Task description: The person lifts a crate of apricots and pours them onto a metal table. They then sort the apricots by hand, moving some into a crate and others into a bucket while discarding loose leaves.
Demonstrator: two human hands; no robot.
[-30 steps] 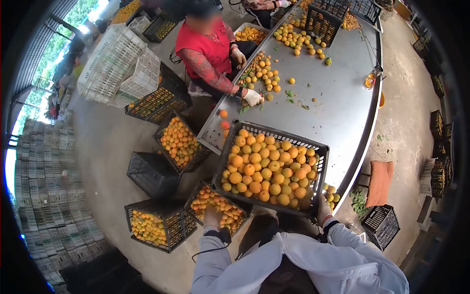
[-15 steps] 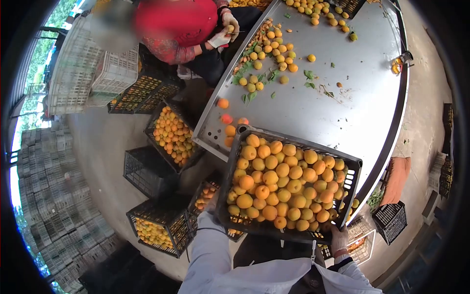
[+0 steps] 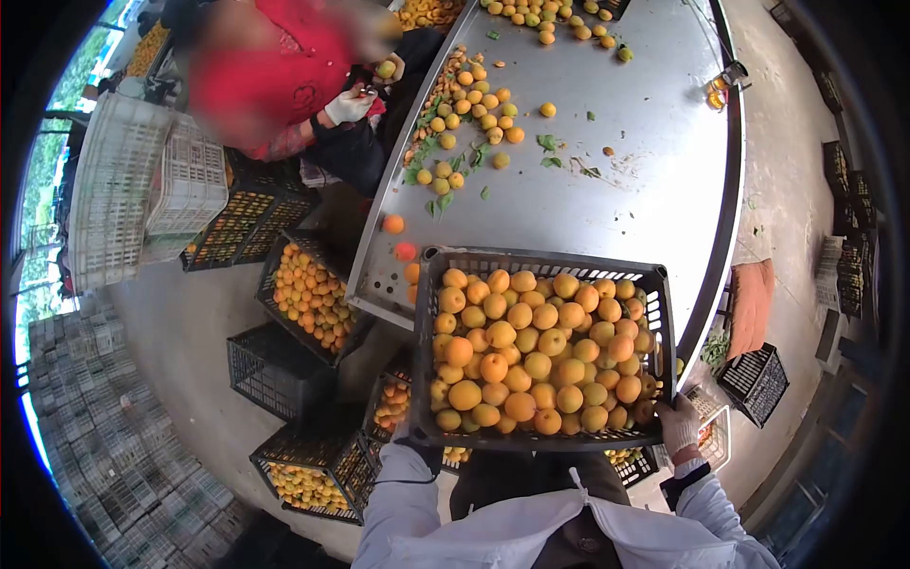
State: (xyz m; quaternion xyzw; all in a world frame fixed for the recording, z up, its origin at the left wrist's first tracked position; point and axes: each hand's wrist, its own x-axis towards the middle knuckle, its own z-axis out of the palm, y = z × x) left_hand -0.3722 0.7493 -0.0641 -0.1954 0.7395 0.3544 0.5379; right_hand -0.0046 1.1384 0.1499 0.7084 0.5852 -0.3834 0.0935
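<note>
A black plastic crate [image 3: 550,442] filled with orange-yellow apricots [image 3: 540,351] is held in front of me, its far side over the near end of the metal table. My right hand [image 3: 679,427], in a pale glove, grips the crate's near right corner, with some fingers hidden behind the wall. At the near left corner, my left hand [image 3: 413,444] supports the crate, mostly concealed by its side and my sleeve. Loose apricots [image 3: 393,224] lie on the table just beyond the crate's left side.
The metal table [image 3: 588,209] bears apricots, leaves and scraps. A person in red [image 3: 284,76] sits at its left, one gloved hand near a fruit. Fruit-filled crates [image 3: 308,294] and a black crate [image 3: 280,370] stand on the floor at left. At right are an orange sack [image 3: 751,308] and another crate [image 3: 755,384].
The view has shifted, so the table and crate appear farther left. The crate sits more level in view, still in both hands. The person in red has moved their hands slightly apart.
</note>
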